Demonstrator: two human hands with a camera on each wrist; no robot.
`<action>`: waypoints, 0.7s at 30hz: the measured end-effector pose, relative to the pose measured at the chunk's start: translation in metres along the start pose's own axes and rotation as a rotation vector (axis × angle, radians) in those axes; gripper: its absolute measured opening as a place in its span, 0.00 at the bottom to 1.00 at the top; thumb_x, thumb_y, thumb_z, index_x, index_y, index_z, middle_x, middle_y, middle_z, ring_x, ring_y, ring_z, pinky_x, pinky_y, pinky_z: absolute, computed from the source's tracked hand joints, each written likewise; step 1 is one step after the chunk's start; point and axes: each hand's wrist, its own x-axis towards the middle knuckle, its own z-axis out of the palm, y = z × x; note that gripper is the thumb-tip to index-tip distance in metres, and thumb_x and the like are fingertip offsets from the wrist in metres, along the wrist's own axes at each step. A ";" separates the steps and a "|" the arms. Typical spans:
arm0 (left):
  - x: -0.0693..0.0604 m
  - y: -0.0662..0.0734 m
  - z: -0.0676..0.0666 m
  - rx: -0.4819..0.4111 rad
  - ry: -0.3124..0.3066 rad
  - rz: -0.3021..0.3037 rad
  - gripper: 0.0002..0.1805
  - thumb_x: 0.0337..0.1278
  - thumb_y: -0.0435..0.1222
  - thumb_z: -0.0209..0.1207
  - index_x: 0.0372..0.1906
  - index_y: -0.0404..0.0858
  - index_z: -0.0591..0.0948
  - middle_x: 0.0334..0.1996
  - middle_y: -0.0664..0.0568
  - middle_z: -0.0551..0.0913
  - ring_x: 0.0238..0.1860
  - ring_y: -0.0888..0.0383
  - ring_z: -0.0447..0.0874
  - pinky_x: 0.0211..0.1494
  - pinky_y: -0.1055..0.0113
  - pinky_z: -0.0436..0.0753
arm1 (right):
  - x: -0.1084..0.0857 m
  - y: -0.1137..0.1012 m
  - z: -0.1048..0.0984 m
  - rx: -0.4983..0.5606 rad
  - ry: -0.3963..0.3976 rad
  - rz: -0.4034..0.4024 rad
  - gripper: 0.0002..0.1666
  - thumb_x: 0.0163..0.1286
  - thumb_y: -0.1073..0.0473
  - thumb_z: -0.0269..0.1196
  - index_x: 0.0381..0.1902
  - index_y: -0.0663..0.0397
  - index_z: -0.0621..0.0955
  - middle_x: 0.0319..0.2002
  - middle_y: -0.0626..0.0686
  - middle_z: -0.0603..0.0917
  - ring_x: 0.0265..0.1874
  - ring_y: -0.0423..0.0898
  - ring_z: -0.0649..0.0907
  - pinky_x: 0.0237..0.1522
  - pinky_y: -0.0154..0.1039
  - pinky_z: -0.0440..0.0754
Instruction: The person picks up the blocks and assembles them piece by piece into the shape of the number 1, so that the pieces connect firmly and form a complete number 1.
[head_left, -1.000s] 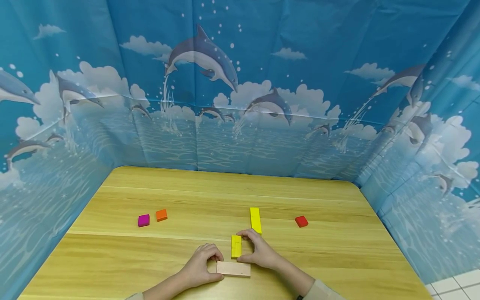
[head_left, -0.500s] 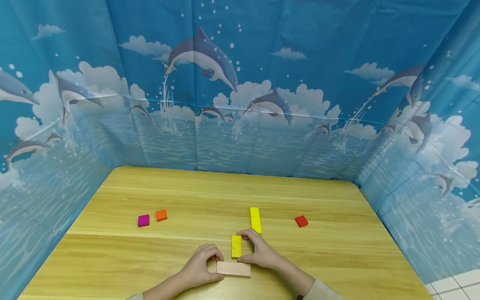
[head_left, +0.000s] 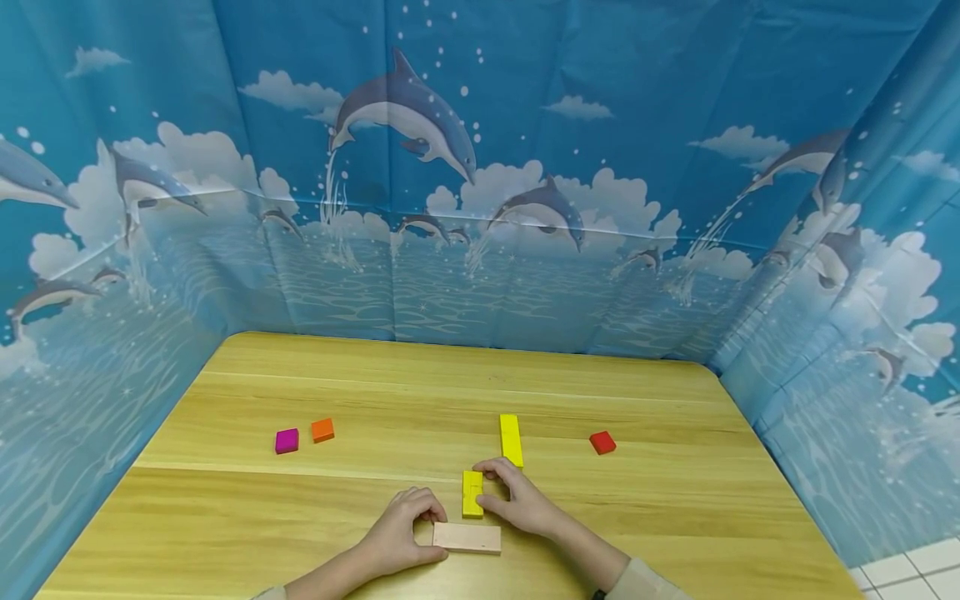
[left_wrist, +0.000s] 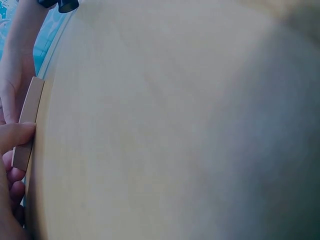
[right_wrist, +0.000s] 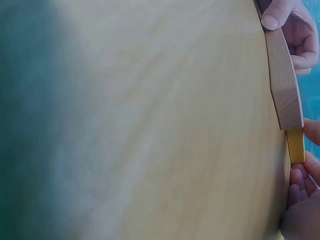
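A plain wooden block [head_left: 469, 538] lies crosswise at the table's near side. My left hand [head_left: 401, 531] pinches its left end, thumb on the near side and fingers on the far side; in the left wrist view the thumb presses the block [left_wrist: 31, 102]. Just beyond sits a short yellow block [head_left: 471, 493] with fine seam lines on top, pointing away from me. My right hand [head_left: 519, 502] holds it from the right, index finger at the far corner and thumb on the right side. In the right wrist view the yellow block [right_wrist: 296, 146] shows past the wooden one's end.
A longer yellow block [head_left: 512, 440] lies just beyond my right fingers. Farther right is a red block [head_left: 603, 442]. Purple [head_left: 287, 441] and orange [head_left: 322, 431] blocks lie at the left. A dolphin-print curtain [head_left: 465, 275] surrounds the wooden table [head_left: 420, 375].
My right thumb has shifted from the near end of the short yellow block up onto its right side. The left hand and wooden block have stayed put.
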 end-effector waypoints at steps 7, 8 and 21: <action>0.000 -0.001 0.000 -0.005 -0.011 -0.015 0.16 0.38 0.44 0.70 0.33 0.51 0.75 0.30 0.69 0.72 0.34 0.68 0.67 0.42 0.68 0.66 | 0.001 0.007 0.001 0.008 -0.006 0.013 0.23 0.64 0.53 0.60 0.55 0.54 0.72 0.51 0.48 0.72 0.51 0.48 0.71 0.57 0.43 0.66; 0.000 -0.001 0.000 -0.005 -0.011 -0.015 0.16 0.38 0.44 0.70 0.33 0.51 0.75 0.30 0.69 0.72 0.34 0.68 0.67 0.42 0.68 0.66 | 0.001 0.007 0.001 0.010 -0.006 0.013 0.23 0.64 0.53 0.60 0.54 0.54 0.72 0.51 0.48 0.72 0.51 0.48 0.71 0.57 0.43 0.66; 0.000 -0.002 0.001 -0.002 -0.004 -0.014 0.17 0.37 0.44 0.70 0.33 0.51 0.75 0.30 0.69 0.72 0.34 0.68 0.67 0.42 0.67 0.66 | 0.001 0.006 0.001 0.025 -0.019 0.020 0.22 0.62 0.54 0.62 0.53 0.53 0.73 0.49 0.46 0.73 0.49 0.47 0.70 0.55 0.43 0.66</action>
